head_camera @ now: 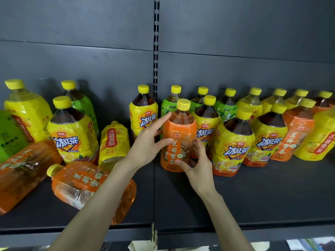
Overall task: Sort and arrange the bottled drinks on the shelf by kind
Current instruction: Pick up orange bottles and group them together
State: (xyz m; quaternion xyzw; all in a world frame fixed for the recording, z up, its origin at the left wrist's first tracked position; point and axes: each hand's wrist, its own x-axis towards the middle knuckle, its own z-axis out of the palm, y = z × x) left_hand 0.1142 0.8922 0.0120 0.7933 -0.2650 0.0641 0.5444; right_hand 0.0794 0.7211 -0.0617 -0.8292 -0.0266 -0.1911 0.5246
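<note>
Both hands — left hand [145, 142], right hand [197, 165] — curl around an upright orange-labelled bottle [178, 136] on the dark shelf [262, 192].

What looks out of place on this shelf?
Lying orange bottle at front left, on its side; second lying bottle beside it. Most others stand. Green, yellow and orange kinds are mixed.

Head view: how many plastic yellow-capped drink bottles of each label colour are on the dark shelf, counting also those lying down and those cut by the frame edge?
Yellow-label plastic bottles: 11
Green-label plastic bottles: 5
Orange-label plastic bottles: 5
Total: 21
</note>
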